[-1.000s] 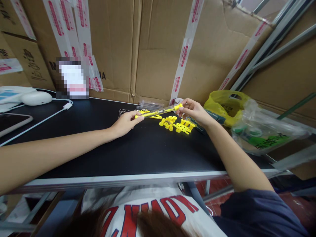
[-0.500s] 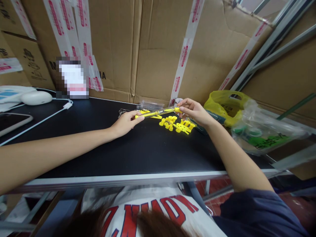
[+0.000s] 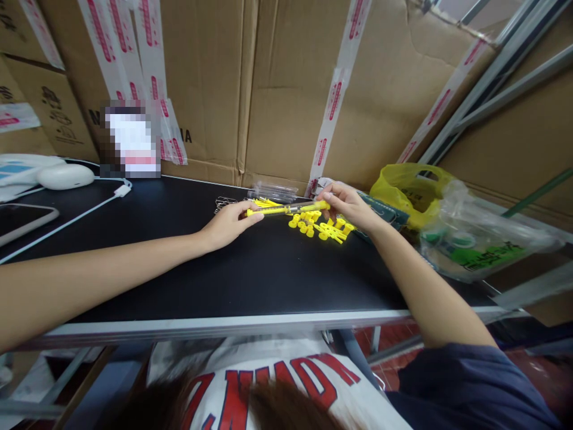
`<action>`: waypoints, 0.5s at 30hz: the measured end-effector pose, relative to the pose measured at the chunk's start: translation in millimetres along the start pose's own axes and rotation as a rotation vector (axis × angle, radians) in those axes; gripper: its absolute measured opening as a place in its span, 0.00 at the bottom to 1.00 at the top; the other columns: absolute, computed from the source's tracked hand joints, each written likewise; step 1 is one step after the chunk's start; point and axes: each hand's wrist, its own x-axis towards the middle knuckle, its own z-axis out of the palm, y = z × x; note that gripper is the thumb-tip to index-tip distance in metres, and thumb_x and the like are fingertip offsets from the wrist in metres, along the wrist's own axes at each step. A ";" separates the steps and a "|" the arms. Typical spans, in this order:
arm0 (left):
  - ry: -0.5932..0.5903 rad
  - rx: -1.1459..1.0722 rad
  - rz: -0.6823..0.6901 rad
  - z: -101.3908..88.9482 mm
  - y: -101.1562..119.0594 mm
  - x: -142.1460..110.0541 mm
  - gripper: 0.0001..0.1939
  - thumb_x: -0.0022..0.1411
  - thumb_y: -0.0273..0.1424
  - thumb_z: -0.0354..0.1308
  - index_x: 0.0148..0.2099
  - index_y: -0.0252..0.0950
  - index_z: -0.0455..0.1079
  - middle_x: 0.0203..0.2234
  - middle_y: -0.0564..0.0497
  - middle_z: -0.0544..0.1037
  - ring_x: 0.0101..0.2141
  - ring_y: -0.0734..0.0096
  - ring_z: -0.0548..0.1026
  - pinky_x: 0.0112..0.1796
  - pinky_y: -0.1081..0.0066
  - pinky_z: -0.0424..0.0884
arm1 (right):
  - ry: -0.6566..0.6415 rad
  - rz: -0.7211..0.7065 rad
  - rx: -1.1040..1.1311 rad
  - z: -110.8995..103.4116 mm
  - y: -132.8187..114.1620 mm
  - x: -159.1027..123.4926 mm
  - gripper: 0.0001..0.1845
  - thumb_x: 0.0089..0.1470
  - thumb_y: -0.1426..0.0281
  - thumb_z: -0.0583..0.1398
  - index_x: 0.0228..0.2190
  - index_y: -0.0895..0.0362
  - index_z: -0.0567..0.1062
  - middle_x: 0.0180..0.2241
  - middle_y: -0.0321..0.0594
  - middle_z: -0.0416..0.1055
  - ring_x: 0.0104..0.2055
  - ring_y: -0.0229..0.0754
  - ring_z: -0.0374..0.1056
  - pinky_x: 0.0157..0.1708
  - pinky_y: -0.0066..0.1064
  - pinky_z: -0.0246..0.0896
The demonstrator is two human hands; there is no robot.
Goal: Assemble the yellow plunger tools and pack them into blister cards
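A slim yellow pen-like stick (image 3: 286,209) with a clear middle is held level between both hands just above the black table (image 3: 250,275). My left hand (image 3: 228,224) pinches its left end. My right hand (image 3: 347,203) pinches its right end, fingers curled. Under and beside the stick lies a heap of small yellow plastic parts (image 3: 320,226). Clear tubes (image 3: 273,192) lie just behind.
Taped cardboard boxes (image 3: 277,89) wall off the back. A yellow bag (image 3: 409,188) and a clear plastic bag (image 3: 474,236) lie at the right. At far left are a white device (image 3: 62,176), a white cable (image 3: 80,215) and a phone (image 3: 20,218). Metal clips (image 3: 224,203) lie near the tubes.
The right end of the stick has dropped, so it now lies level and closer to the table. My right hand came down with it; my left hand barely moved.
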 end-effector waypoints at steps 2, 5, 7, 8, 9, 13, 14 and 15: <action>-0.001 0.008 0.002 -0.1 0.9 -0.3 0.20 0.60 0.46 0.52 0.41 0.34 0.71 0.18 0.57 0.65 0.22 0.72 0.64 0.27 0.73 0.59 | 0.003 0.010 -0.026 2.7 0.3 -0.2 0.23 0.56 0.47 0.56 0.32 0.55 0.68 0.16 0.30 0.63 0.17 0.32 0.58 0.18 0.26 0.54; -0.003 0.015 0.002 -0.2 1.5 -0.6 0.20 0.60 0.46 0.52 0.41 0.34 0.71 0.18 0.57 0.65 0.22 0.72 0.64 0.28 0.73 0.60 | 0.016 0.023 -0.044 6.0 1.2 -0.2 0.23 0.57 0.46 0.54 0.32 0.55 0.67 0.15 0.28 0.57 0.16 0.31 0.53 0.17 0.25 0.50; 0.000 0.015 0.002 -0.2 1.7 -0.7 0.20 0.60 0.46 0.52 0.41 0.34 0.71 0.18 0.57 0.65 0.22 0.72 0.64 0.28 0.72 0.60 | 0.025 0.028 -0.024 7.4 1.5 -0.1 0.23 0.57 0.46 0.54 0.32 0.54 0.67 0.16 0.28 0.55 0.16 0.31 0.51 0.17 0.25 0.48; 0.000 0.016 0.001 -0.3 1.8 -0.7 0.20 0.60 0.46 0.52 0.41 0.34 0.71 0.18 0.57 0.65 0.22 0.71 0.64 0.28 0.72 0.60 | 0.029 0.033 -0.005 7.9 1.4 0.0 0.23 0.56 0.46 0.54 0.32 0.54 0.66 0.16 0.28 0.54 0.16 0.31 0.50 0.17 0.25 0.48; 0.003 0.016 0.001 -0.3 1.9 -0.7 0.20 0.60 0.46 0.52 0.41 0.34 0.71 0.18 0.57 0.65 0.22 0.71 0.64 0.28 0.72 0.60 | 0.032 0.041 0.017 8.1 1.1 -0.1 0.23 0.56 0.46 0.55 0.32 0.54 0.66 0.16 0.27 0.54 0.16 0.31 0.50 0.17 0.25 0.49; 0.018 0.007 0.008 -0.2 1.7 -1.1 0.19 0.60 0.45 0.52 0.41 0.34 0.71 0.18 0.57 0.64 0.22 0.72 0.64 0.28 0.72 0.59 | 0.033 0.081 0.132 6.8 -0.9 -1.2 0.20 0.55 0.50 0.59 0.34 0.53 0.64 0.19 0.27 0.55 0.18 0.31 0.52 0.18 0.24 0.53; 0.019 0.002 0.007 -0.2 1.4 -1.2 0.19 0.61 0.45 0.52 0.41 0.34 0.70 0.19 0.57 0.64 0.22 0.72 0.64 0.28 0.72 0.59 | 0.029 0.086 0.163 6.0 -1.2 -1.4 0.19 0.55 0.51 0.60 0.35 0.53 0.64 0.19 0.27 0.56 0.18 0.31 0.52 0.18 0.24 0.53; 0.020 -0.002 0.005 -0.1 1.1 -1.3 0.18 0.61 0.44 0.52 0.41 0.34 0.70 0.19 0.57 0.64 0.22 0.72 0.64 0.28 0.72 0.59 | 0.027 0.089 0.189 5.1 -1.2 -1.6 0.18 0.54 0.53 0.61 0.35 0.53 0.64 0.20 0.27 0.57 0.19 0.31 0.53 0.18 0.23 0.54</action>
